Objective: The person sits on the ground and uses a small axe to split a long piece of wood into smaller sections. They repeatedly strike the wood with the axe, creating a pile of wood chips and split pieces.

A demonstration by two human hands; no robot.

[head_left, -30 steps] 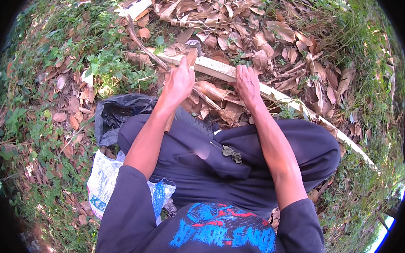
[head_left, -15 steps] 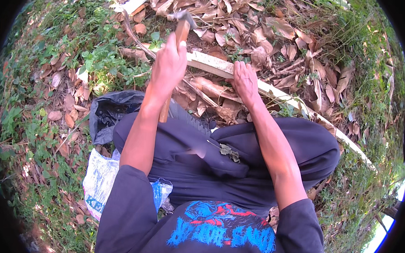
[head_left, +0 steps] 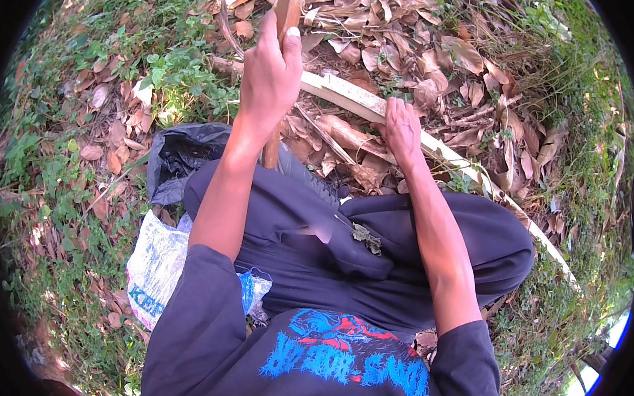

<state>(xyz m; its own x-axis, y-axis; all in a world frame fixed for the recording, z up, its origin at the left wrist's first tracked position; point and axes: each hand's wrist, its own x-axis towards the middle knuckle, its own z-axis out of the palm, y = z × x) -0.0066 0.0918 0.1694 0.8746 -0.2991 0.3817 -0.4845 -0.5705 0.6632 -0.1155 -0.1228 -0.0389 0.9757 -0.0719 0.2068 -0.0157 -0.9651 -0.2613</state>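
Observation:
My left hand (head_left: pixel 271 79) is closed around the wooden handle of a hammer (head_left: pixel 289 14), held up over the far side of my crossed legs. The hammer's metal head is partly cut off by the top edge, and the handle's lower end shows beneath my wrist. With my right hand (head_left: pixel 403 134) I grip a pale wooden strip (head_left: pixel 353 99) from above, fingers curled over its edge. A long thin pale strip runs from there toward the lower right past my knee. Whether these are one piece or two overlapping ones, I cannot tell.
Dry brown leaves (head_left: pixel 436 58) cover the ground beyond the wood. Beside my left knee sits an open black plastic bag (head_left: pixel 181 153), with a white printed sack (head_left: pixel 157 265) nearer to me. A crumpled leaf (head_left: pixel 366 239) lies on my dark trousers. Green plants (head_left: pixel 70 180) grow on the left.
My left hand has lifted the hammer farther up and away, so its head now reaches the top edge. The right hand keeps its grip on the strip, and the whole view has shifted slightly.

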